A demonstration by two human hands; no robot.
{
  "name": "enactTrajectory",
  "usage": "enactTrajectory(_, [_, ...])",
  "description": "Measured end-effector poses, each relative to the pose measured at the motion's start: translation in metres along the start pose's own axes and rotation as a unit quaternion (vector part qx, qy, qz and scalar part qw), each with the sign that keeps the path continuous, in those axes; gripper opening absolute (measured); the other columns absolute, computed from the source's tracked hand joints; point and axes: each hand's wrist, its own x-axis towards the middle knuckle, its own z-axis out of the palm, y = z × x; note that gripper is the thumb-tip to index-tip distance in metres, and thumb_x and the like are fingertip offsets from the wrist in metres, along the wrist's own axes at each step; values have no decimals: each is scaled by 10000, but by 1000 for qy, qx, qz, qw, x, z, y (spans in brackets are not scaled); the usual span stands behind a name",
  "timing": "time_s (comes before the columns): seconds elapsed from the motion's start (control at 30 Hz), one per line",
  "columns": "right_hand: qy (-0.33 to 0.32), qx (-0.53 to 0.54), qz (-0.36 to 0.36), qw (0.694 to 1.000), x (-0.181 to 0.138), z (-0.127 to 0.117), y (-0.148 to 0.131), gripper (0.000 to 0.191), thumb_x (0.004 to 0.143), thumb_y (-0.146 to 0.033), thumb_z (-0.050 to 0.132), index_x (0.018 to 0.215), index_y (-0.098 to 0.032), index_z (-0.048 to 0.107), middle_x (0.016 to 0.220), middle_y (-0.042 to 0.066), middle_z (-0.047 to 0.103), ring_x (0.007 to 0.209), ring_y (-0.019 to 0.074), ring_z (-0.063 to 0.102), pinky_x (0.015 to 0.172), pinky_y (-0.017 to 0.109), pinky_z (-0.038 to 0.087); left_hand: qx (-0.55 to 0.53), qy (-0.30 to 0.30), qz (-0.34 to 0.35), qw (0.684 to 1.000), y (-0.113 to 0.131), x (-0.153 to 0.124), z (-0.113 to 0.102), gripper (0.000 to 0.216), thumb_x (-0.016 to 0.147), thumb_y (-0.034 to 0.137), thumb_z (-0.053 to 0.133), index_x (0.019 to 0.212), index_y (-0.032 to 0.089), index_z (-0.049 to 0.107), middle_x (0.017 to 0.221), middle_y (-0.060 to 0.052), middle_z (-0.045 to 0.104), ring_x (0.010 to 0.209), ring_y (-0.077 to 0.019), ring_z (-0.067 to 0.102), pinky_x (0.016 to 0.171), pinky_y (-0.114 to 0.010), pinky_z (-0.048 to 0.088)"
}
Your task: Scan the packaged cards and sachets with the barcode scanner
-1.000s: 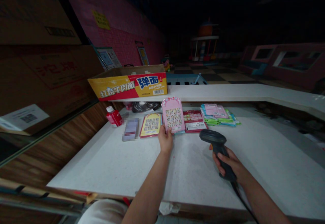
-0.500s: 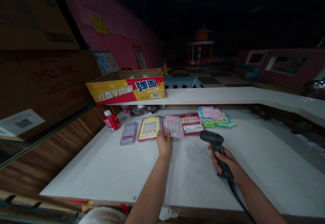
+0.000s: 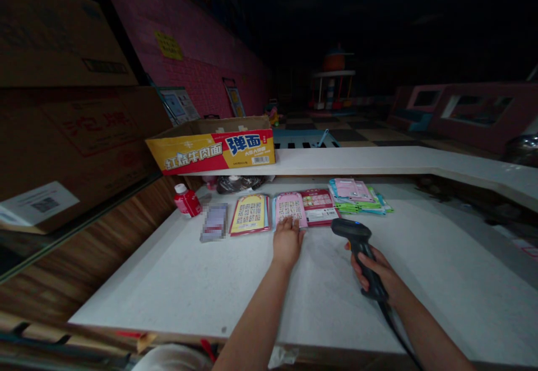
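Observation:
My left hand [image 3: 288, 243] lies palm down, its fingertips on the lower edge of a pink printed packet [image 3: 290, 205]. The fingers are stretched out and do not wrap around it. In my right hand [image 3: 380, 276] is a dark barcode scanner [image 3: 352, 228], held by its handle, with a blue light on top and a cord trailing toward me. Left of the pink packet is a stack of yellow-fronted packets [image 3: 251, 214]. A dark red packet [image 3: 318, 205] with a white barcode label sits against its right side.
Farther right is a pile of pink and green packets [image 3: 351, 190]. A red bottle [image 3: 187, 202] and a blurred purple pack [image 3: 214, 222] stand at the left of the white table [image 3: 176, 287]. An open noodle carton [image 3: 214, 151] rests on the raised shelf [image 3: 361, 160]; brown cartons [image 3: 92, 130] are stacked left.
My left hand has shifted right, from the gap between the yellow and pink packets to the pink packet's lower edge. My right hand keeps the scanner in nearly the same place.

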Motion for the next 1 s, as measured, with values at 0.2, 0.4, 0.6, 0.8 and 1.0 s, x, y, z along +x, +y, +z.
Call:
enactTrajectory(0.2, [-4, 2, 2, 1000, 2, -5, 4, 411, 787, -464, 732, 1067, -185, 623, 613, -38, 568, 368, 72, 463, 348, 193, 384, -7, 21, -21, 1000, -4, -1, 4, 359, 904, 286, 525, 1227, 164, 620, 1342, -196, 567, 1281, -319, 496, 1105, -511, 331])
enactTrajectory(0.4, [18, -1, 2, 1000, 2, -4, 4, 427, 762, -479, 750, 1045, -182, 630, 608, -36, 561, 365, 78, 455, 344, 203, 377, -9, 103, 5, 995, -3, 1, -15, 309, 901, 244, 514, 1180, 186, 631, 1257, -152, 576, 1227, -290, 496, 1049, -468, 401])
enactTrajectory(0.6, [9, 8, 11, 1000, 4, -7, 6, 441, 746, -492, 762, 1032, -181, 635, 593, -35, 560, 369, 85, 460, 342, 206, 379, 158, 111, -204, 960, -27, 10, -71, 373, 847, 280, 562, 1188, 137, 618, 1202, -202, 577, 1163, -348, 509, 964, -472, 421])
enactTrajectory(0.8, [16, 10, 15, 1000, 4, -7, 8, 444, 739, -498, 768, 1023, -183, 635, 583, -34, 566, 364, 82, 460, 334, 200, 376, 188, -25, -321, 928, -70, 14, -110, 518, 725, 524, 695, 1073, 144, 642, 1128, -219, 631, 1097, -380, 567, 870, -439, 454])
enactTrajectory(1.0, [18, 11, 6, 1000, 5, -7, 9, 452, 743, -498, 764, 1038, -181, 633, 586, -36, 567, 358, 81, 459, 337, 205, 389, 192, -32, -343, 919, -79, 17, -119, 646, 624, 526, 786, 1101, 132, 598, 1157, -241, 625, 1106, -372, 593, 864, -411, 463])
